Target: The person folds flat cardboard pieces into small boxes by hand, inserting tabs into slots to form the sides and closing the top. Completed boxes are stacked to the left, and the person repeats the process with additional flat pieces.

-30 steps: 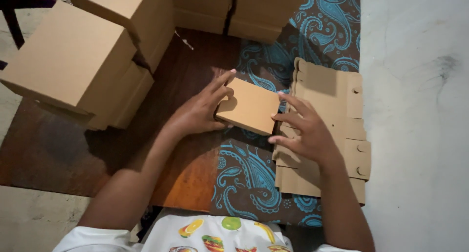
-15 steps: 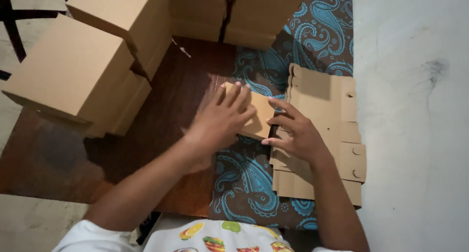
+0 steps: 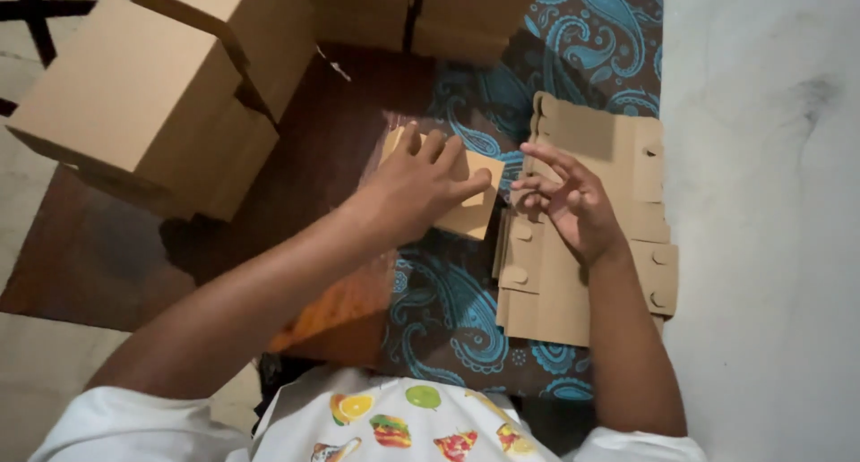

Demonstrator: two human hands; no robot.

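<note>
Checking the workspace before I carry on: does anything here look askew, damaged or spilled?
Nothing looks spilled or damaged. The left hand presses on a small folded cardboard box that sits skewed on the patterned cloth. The right hand hovers over a stack of flat box blanks, whose sheets are slightly fanned. Finished boxes are piled unevenly.

1. We have one view only, from a camera worn on the head, so no second view shares the scene.
2. It faces almost straight down, with our shirt [image 3: 394, 422] at the near edge.
3. It sits close: our arms fill the middle, and the left hand [image 3: 421, 184] and right hand [image 3: 573, 198] lie central.
4. Stacked boxes [image 3: 134, 104] run off the far left edge.
</note>
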